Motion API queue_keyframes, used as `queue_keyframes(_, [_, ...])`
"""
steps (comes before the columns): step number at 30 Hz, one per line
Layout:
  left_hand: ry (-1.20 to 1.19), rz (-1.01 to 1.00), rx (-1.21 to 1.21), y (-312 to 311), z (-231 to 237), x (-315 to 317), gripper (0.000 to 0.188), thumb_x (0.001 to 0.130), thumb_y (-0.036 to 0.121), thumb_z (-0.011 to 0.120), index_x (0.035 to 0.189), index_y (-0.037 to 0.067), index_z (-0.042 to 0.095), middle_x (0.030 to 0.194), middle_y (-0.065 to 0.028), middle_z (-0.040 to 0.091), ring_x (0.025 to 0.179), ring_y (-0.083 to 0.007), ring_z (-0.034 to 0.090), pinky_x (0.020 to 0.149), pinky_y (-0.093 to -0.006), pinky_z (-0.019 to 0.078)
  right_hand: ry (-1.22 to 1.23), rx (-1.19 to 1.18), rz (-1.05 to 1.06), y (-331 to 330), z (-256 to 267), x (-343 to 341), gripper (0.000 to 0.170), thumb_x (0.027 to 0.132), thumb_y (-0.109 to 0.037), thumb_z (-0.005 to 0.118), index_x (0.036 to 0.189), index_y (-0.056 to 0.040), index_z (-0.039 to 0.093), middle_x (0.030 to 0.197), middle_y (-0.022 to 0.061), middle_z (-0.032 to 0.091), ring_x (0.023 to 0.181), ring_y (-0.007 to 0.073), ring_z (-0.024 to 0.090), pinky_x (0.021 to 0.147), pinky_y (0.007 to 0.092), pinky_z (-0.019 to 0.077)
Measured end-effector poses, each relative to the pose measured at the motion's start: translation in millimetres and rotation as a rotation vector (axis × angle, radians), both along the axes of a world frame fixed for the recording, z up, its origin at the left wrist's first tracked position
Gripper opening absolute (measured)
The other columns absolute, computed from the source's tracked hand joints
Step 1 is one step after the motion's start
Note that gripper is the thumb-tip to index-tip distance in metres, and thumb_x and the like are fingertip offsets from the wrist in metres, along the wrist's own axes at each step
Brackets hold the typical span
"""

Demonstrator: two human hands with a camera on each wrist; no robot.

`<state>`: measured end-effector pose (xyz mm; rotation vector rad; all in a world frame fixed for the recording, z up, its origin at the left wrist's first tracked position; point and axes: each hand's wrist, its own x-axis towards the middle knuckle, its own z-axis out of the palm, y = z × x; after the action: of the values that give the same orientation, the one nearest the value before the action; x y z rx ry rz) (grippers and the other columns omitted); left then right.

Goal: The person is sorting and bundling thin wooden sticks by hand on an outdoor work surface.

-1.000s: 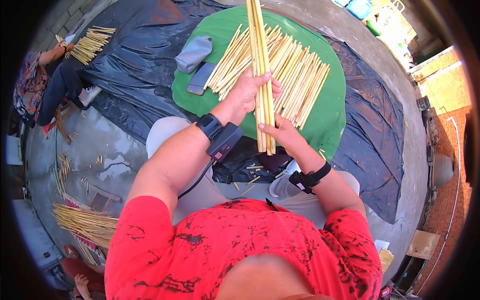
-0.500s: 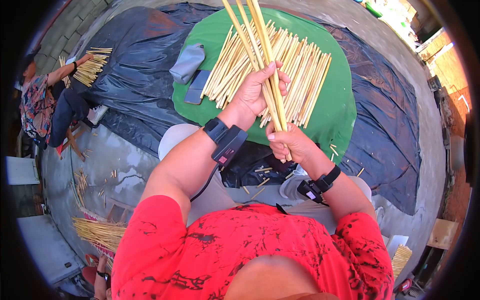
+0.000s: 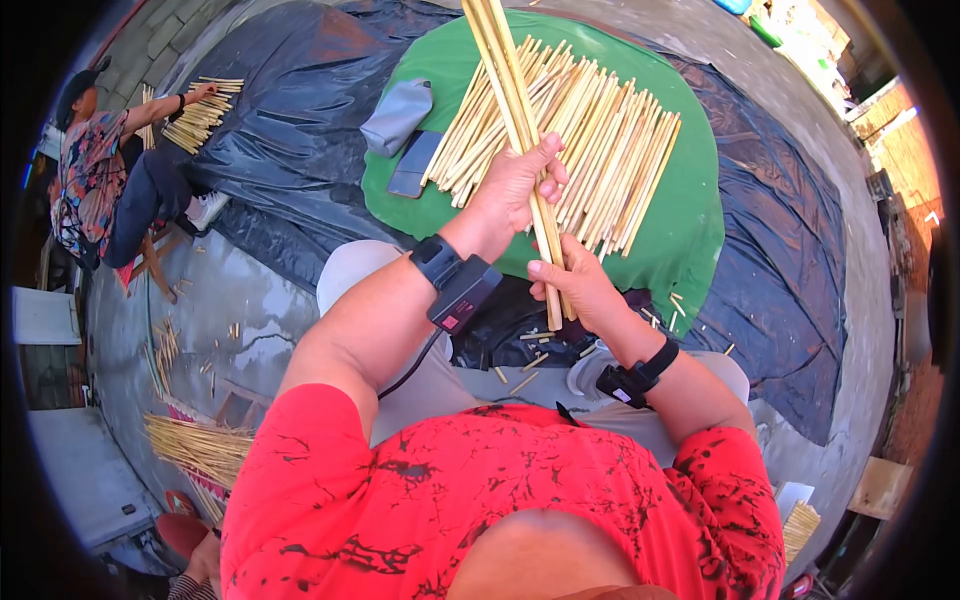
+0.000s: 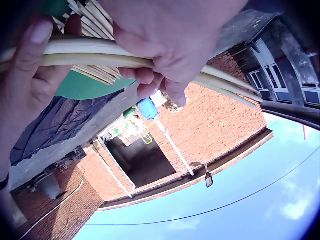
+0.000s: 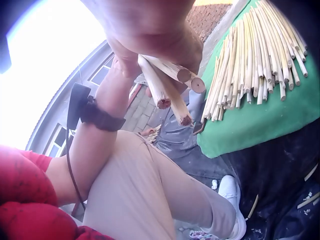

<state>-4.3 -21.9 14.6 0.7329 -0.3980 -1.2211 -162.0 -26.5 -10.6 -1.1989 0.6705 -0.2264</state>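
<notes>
In the head view my left hand (image 3: 508, 192) grips a few long pale sticks (image 3: 502, 75) around their middle, above the edge of a green cloth (image 3: 390, 205). Lower down, my right hand (image 3: 582, 287) holds the same sticks near their lower ends, thumb against them. Many similar sticks (image 3: 590, 140) lie side by side on the cloth. The left wrist view shows the left hand (image 4: 165, 40) wrapped over the sticks (image 4: 90, 61). Cut ends (image 5: 163, 103) stick out below the right hand (image 5: 150, 30) in the right wrist view.
A grey pouch (image 3: 397, 118) and a dark phone-like object (image 3: 413, 165) lie at the cloth's left side. Black sheeting (image 3: 765, 240) spreads around it, with short stick pieces (image 3: 523, 383) near my feet. Another person (image 3: 100, 190) sits at the left by more sticks (image 3: 200, 115).
The sticks, spread at their upper ends half a second ago, now lie closer together. My right hand's fingers have loosened from a tighter curl around the lower ends.
</notes>
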Motion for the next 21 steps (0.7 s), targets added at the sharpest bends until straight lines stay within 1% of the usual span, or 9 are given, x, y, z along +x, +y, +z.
queue_keyframes(2, [-0.007,0.001,0.029,3.1,-4.4,-0.9,0.029,0.083,0.029,0.06,0.091,0.004,0.049,0.061,-0.0089,0.055,0.046,-0.0112,0.043,0.046,-0.0242,0.038,0.02,-0.064,0.012,7.6,-2.3,2.1,0.029,0.077,-0.014,0.066,0.098,-0.0042,0.048,0.066,0.0013,0.049,0.051,0.0083,0.049,0.047,0.0214,0.042])
queue_keyframes(5, [0.017,-0.004,0.042,3.9,-9.7,6.1,0.029,0.084,0.029,0.058,0.094,0.003,0.05,0.066,-0.0113,0.058,0.05,-0.0134,0.049,0.049,-0.0261,0.0421,0.02,0.125,0.011,12.4,1.0,7.2,0.018,0.076,-0.004,0.06,0.09,-0.0039,0.049,0.058,-0.0003,0.045,0.043,0.006,0.042,0.039,0.0212,0.034])
queue_keyframes(8, [0.061,-0.022,-0.052,9.6,-0.7,25.9,0.03,0.087,0.028,0.054,0.102,0.002,0.05,0.077,-0.0141,0.061,0.06,-0.0161,0.056,0.055,-0.029,0.0479,0.017,0.207,0.111,7.1,-0.4,4.4,0.021,0.072,-0.004,0.06,0.09,-0.003,0.049,0.06,0.0003,0.046,0.044,0.0069,0.042,0.038,0.0208,0.034])
queue_keyframes(10, [0.138,0.113,-0.141,12.5,6.3,42.0,0.03,0.087,0.025,0.054,0.106,0.002,0.049,0.082,-0.0144,0.061,0.065,-0.0165,0.059,0.058,-0.0297,0.0495,0.02,0.178,0.209,3.8,-3.1,0.1,0.021,0.072,-0.005,0.06,0.091,-0.0025,0.049,0.06,0.0011,0.047,0.045,0.007,0.043,0.038,0.0208,0.0346])
queue_keyframes(11, [0.126,0.133,-0.146,16.1,7.1,47.5,0.03,0.087,0.025,0.054,0.106,0.002,0.049,0.082,-0.0144,0.061,0.065,-0.0165,0.059,0.058,-0.0297,0.0495,0.066,0.148,0.249,3.9,-2.7,-1.0,0.022,0.072,-0.006,0.06,0.091,-0.0024,0.05,0.06,0.0015,0.047,0.045,0.0072,0.043,0.039,0.0207,0.035])
queue_keyframes(15, [0.079,0.171,-0.141,27.4,0.9,45.4,0.02,0.087,0.024,0.055,0.088,0.006,0.048,0.065,-0.0073,0.052,0.048,-0.0098,0.039,0.046,-0.023,0.0367,0.174,-0.009,0.305,13.1,-2.5,1.0,0.029,0.073,-0.011,0.062,0.097,-0.002,0.048,0.065,0.0035,0.05,0.047,0.0087,0.046,0.041,0.0212,0.0384])
queue_keyframes(17, [0.083,0.188,-0.128,29.7,1.4,44.3,0.02,0.087,0.024,0.055,0.084,0.006,0.046,0.063,-0.0071,0.051,0.046,-0.0098,0.041,0.044,-0.0232,0.0378,0.193,-0.121,0.296,17.3,-10.0,-1.3,0.039,0.073,-0.016,0.065,0.104,-0.0024,0.045,0.069,0.0053,0.052,0.049,0.0106,0.05,0.044,0.0236,0.0424])
queue_keyframes(18, [0.091,0.203,-0.118,29.4,1.6,43.9,0.021,0.087,0.024,0.055,0.08,0.007,0.045,0.06,-0.0069,0.051,0.045,-0.0098,0.042,0.042,-0.0234,0.0388,0.19,-0.123,0.295,19.5,-13.4,-1.8,0.039,0.073,-0.016,0.065,0.104,-0.0024,0.045,0.069,0.0053,0.052,0.049,0.0106,0.05,0.044,0.0236,0.0424])
queue_keyframes(21, [0.079,0.284,-0.071,27.0,-1.1,44.5,0.023,0.087,0.026,0.055,0.079,0.007,0.045,0.059,-0.0063,0.05,0.044,-0.0097,0.042,0.042,-0.0235,0.0385,0.238,-0.38,0.126,26.8,-11.4,0.9,0.036,0.074,-0.02,0.066,0.1,-0.004,0.046,0.071,0.007,0.054,0.052,0.0129,0.054,0.047,0.0283,0.0454])
